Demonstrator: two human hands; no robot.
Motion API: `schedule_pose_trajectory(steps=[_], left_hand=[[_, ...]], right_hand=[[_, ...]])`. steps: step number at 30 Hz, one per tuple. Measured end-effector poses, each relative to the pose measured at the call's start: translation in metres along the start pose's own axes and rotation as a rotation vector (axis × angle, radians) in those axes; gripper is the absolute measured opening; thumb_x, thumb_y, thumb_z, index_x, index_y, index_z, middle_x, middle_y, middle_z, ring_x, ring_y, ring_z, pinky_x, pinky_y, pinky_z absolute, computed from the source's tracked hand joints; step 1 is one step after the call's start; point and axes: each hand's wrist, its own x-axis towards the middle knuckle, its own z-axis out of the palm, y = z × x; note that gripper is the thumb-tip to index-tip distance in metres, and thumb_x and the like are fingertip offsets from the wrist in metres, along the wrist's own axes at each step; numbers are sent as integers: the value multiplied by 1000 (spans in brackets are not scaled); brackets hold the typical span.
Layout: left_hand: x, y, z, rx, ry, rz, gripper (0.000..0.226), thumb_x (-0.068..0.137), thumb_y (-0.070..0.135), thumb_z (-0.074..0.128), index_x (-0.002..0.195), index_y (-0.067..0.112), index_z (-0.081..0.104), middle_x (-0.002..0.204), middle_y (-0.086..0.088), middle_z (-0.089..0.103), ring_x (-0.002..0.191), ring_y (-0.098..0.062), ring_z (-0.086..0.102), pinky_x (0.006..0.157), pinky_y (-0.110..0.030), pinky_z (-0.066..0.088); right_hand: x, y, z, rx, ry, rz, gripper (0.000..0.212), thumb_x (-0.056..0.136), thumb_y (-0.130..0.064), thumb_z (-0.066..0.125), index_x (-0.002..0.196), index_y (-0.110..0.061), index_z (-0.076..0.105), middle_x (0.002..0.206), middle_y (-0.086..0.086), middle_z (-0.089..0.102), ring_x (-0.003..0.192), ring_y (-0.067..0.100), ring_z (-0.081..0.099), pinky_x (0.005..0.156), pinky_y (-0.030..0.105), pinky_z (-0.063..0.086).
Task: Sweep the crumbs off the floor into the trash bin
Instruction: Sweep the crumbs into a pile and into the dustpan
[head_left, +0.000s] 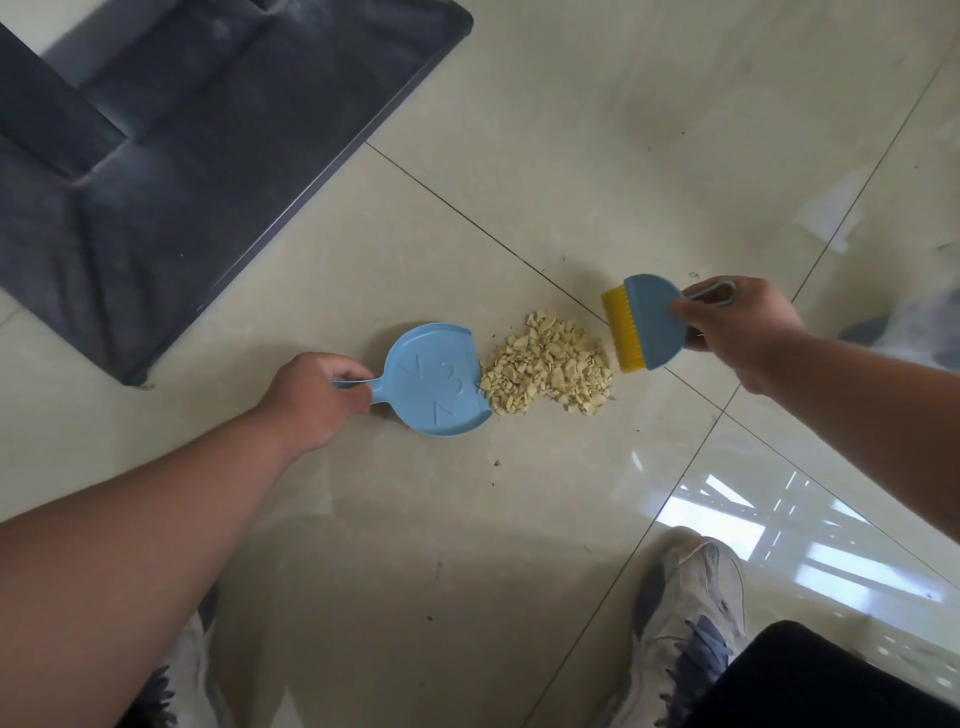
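left hand grips dustpan; right hand grips brush beside crumbs

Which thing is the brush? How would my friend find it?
Start at the pile of pale yellow crumbs on the tiled floor. Just right of it, the right hand holds the brush. Unlike the plain blue dustpan on the left, it has bright yellow bristles.

It looked like an indoor room of a home or office, though which could not be told: glossy beige floor tiles with thin dark grout lines reflected a bright window, and a dusty dark-grey flat furniture base stood on them.
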Motion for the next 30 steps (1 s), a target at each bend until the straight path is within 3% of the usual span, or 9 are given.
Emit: schedule_pose_trajectory(steps=[2,6,12,17,20,27,30], left_hand=[[1,2,0,1,-4,6,18,91,16,74,77,25,81,73,-1,70,55,-17,48,55,-25,42],[3,6,0,-17,-15,5,17,91,17,74,79,26,82,69,2,68,52,-16,47,53,-25,41],[4,16,5,-22,-32,27,16,91,14,72,83,23,83,77,-5,73,60,-19,50,54,-25,42],[5,23,10,-9,-43,30,17,90,14,72,81,24,82,73,3,71,53,-13,48,51,-22,41],[6,25,13,0,-40,38,17,90,14,71,80,23,82,74,1,71,54,-13,48,52,-23,41],[6,25,13,-17,-25,24,18,88,13,71,78,24,82,61,11,65,39,-4,46,38,-16,37],[6,23,15,-19,-22,12,17,89,14,71,82,24,83,68,4,69,39,-4,45,38,-18,37]], right_hand=[[0,1,0,-154,61,-37,6,88,-27,79,86,-24,73,88,3,78,69,19,78,53,25,58],[-2,6,6,-394,67,-170,10,92,-32,69,82,-29,68,80,-5,68,63,16,61,50,21,42],[-9,7,22,-492,25,-271,7,94,-29,65,96,-30,71,85,-6,68,72,10,61,57,21,43],[-19,8,36,-514,7,-316,5,95,-26,65,96,-30,68,79,-9,61,67,5,55,53,20,36],[-22,8,41,-502,7,-327,6,96,-25,64,96,-29,69,82,-2,63,67,4,54,53,20,36],[-25,6,44,-471,2,-302,7,95,-28,63,92,-33,67,81,-15,63,65,7,59,49,20,38],[-28,6,48,-468,5,-300,7,95,-30,63,91,-34,68,78,-17,62,64,5,58,47,19,36]])
